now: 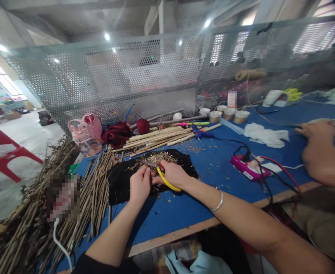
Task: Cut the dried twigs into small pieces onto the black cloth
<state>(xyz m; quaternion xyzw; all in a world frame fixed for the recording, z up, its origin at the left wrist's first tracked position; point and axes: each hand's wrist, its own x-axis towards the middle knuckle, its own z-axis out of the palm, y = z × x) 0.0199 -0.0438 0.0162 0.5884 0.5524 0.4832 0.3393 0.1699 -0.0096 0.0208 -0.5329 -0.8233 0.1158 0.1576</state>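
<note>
My right hand (173, 173) is closed round the yellow-handled scissors (170, 185), whose blades point up and left. Close beside it, my left hand (140, 182) has its thumb and fingertips pinched together near the blades; what lies between them is too small to make out. Both hands are over a black cloth (120, 180) on the blue table (167, 219). A heap of short cut stem pieces (163, 156) lies on the cloth just beyond the hands.
Long dry stalks (90, 198) cover the left side. Behind the cloth lie pale sticks (156, 137) and a blue glue gun (201, 133). A purple power strip (250, 169) with cables sits to the right. Another person's arm (321, 152) rests at the far right. Perforated panels (113, 83) stand behind.
</note>
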